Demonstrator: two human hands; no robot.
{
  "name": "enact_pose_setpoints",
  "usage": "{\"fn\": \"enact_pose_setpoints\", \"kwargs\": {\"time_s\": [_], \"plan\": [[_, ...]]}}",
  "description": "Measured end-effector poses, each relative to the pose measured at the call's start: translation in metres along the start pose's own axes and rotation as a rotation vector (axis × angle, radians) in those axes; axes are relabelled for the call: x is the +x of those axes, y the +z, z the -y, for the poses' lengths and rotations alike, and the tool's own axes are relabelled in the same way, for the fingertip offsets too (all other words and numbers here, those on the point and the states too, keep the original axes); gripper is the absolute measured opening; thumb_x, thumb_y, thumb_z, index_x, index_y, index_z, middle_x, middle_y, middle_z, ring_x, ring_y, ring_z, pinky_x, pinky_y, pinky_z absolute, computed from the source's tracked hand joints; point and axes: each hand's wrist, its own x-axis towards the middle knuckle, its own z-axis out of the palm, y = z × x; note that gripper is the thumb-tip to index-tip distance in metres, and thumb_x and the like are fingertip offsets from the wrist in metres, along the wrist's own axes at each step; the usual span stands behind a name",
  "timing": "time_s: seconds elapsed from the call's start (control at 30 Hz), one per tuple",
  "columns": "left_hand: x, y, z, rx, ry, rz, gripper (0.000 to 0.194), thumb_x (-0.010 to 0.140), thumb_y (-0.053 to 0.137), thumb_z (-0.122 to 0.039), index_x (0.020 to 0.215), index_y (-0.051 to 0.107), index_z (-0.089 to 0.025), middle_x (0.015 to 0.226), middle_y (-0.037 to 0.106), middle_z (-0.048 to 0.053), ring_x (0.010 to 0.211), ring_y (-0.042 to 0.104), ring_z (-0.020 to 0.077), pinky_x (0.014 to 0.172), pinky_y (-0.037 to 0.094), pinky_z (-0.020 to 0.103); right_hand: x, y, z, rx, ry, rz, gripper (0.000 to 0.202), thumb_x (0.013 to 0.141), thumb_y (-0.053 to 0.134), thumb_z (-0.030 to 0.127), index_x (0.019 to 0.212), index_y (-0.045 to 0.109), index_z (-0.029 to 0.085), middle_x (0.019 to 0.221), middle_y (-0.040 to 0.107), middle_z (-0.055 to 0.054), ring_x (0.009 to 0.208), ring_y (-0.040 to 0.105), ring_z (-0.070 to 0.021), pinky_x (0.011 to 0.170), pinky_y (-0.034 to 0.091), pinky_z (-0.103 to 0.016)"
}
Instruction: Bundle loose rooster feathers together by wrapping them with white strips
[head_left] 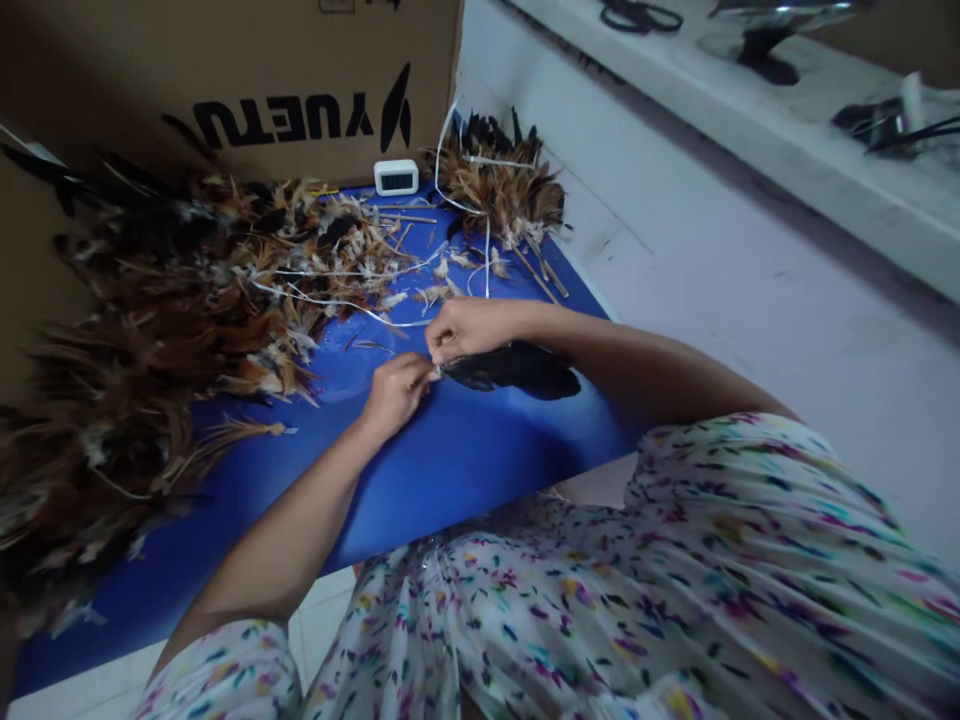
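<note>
Dark feathers (517,369) in a small bunch point to the right, low over the blue table (465,450). Their pale quill end lies between my two hands. My left hand (397,392) is closed in a pinch at that end. My right hand (466,328) is closed just above and beside it, its fingertips bent down at the base of the feathers. The two hands nearly touch. Whatever small piece sits between the fingertips is too small to make out.
Brown and black feathers (225,290) pile along the left. Another feather bundle (502,190) stands at the back right, near thin sticks (541,270). A white clock (396,177) stands before a cardboard box (300,60). White cord (345,302) crosses the table. A wall is right.
</note>
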Motion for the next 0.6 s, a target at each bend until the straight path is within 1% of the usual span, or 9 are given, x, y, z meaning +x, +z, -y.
{"fn": "enact_pose_setpoints", "kwargs": {"time_s": [0.07, 0.13, 0.2, 0.23, 0.3, 0.37, 0.4, 0.5, 0.6], "plan": [[0.003, -0.002, -0.001, -0.115, -0.103, -0.043, 0.025, 0.088, 0.06, -0.027, 0.066, 0.067, -0.017, 0.06, 0.062, 0.002, 0.055, 0.056, 0.0112, 0.058, 0.044, 0.023, 0.002, 0.004, -0.019, 0.313, -0.026, -0.023, 0.012, 0.08, 0.062, 0.024, 0.078, 0.069, 0.014, 0.063, 0.064, 0.0, 0.059, 0.052, -0.0103, 0.059, 0.037, -0.024], [0.004, -0.001, 0.0, -0.231, -0.225, -0.093, 0.028, 0.087, 0.062, -0.032, 0.063, 0.066, -0.018, 0.057, 0.061, 0.001, 0.052, 0.055, 0.011, 0.057, 0.045, 0.024, 0.004, 0.018, -0.031, 0.527, -0.035, -0.161, 0.018, 0.077, 0.066, 0.032, 0.078, 0.067, 0.014, 0.063, 0.063, 0.0, 0.06, 0.052, -0.0113, 0.06, 0.04, -0.025], [0.003, 0.001, 0.005, -0.332, -0.336, -0.146, 0.027, 0.085, 0.063, -0.033, 0.064, 0.066, -0.018, 0.055, 0.06, -0.001, 0.048, 0.053, 0.0104, 0.056, 0.045, 0.024, 0.007, 0.037, -0.034, 0.601, -0.017, -0.309, 0.024, 0.071, 0.071, 0.037, 0.073, 0.064, 0.015, 0.066, 0.062, -0.001, 0.063, 0.051, -0.0118, 0.064, 0.042, -0.026], [0.002, 0.003, 0.007, -0.36, -0.385, -0.172, 0.026, 0.084, 0.063, -0.034, 0.065, 0.067, -0.017, 0.054, 0.06, -0.001, 0.047, 0.053, 0.0101, 0.056, 0.044, 0.024, 0.009, 0.048, -0.033, 0.629, -0.012, -0.364, 0.026, 0.072, 0.07, 0.04, 0.072, 0.062, 0.015, 0.068, 0.062, -0.001, 0.064, 0.051, -0.012, 0.065, 0.043, -0.027], [0.001, 0.004, 0.011, -0.348, -0.46, -0.217, 0.024, 0.083, 0.063, -0.034, 0.067, 0.068, -0.017, 0.053, 0.06, -0.002, 0.046, 0.053, 0.0103, 0.056, 0.044, 0.024, 0.013, 0.067, -0.026, 0.735, 0.006, -0.528, 0.027, 0.074, 0.067, 0.041, 0.072, 0.061, 0.015, 0.07, 0.062, -0.002, 0.065, 0.051, -0.012, 0.065, 0.043, -0.027], [0.0, 0.004, 0.011, -0.266, -0.497, -0.253, 0.024, 0.083, 0.063, -0.033, 0.067, 0.069, -0.017, 0.053, 0.061, -0.002, 0.049, 0.055, 0.0108, 0.057, 0.044, 0.024, 0.016, 0.081, -0.017, 0.732, 0.066, -0.681, 0.025, 0.076, 0.064, 0.039, 0.074, 0.061, 0.014, 0.069, 0.059, 0.0, 0.064, 0.048, -0.0107, 0.063, 0.04, -0.025], [0.0, 0.003, 0.01, -0.217, -0.502, -0.265, 0.024, 0.083, 0.062, -0.032, 0.066, 0.069, -0.017, 0.054, 0.061, -0.002, 0.05, 0.056, 0.0111, 0.058, 0.044, 0.024, 0.016, 0.086, -0.013, 0.694, 0.103, -0.73, 0.023, 0.077, 0.062, 0.037, 0.073, 0.061, 0.014, 0.066, 0.055, 0.002, 0.062, 0.045, -0.0097, 0.061, 0.038, -0.024], [0.003, 0.0, 0.004, -0.091, -0.491, -0.28, 0.025, 0.084, 0.061, -0.031, 0.064, 0.069, -0.018, 0.055, 0.062, -0.001, 0.053, 0.057, 0.012, 0.061, 0.044, 0.025, 0.018, 0.092, -0.006, 0.589, 0.205, -0.784, 0.028, 0.078, 0.06, 0.038, 0.063, 0.055, 0.015, 0.056, 0.042, 0.005, 0.055, 0.034, -0.0073, 0.054, 0.028, -0.023], [0.005, -0.002, -0.001, -0.01, -0.454, -0.268, 0.025, 0.084, 0.062, -0.031, 0.064, 0.07, -0.018, 0.054, 0.063, 0.0, 0.056, 0.059, 0.0137, 0.062, 0.044, 0.026, 0.019, 0.093, -0.007, 0.641, 0.237, -0.82, 0.036, 0.077, 0.061, 0.045, 0.059, 0.051, 0.016, 0.056, 0.038, 0.005, 0.056, 0.032, -0.0071, 0.054, 0.025, -0.024]]}}
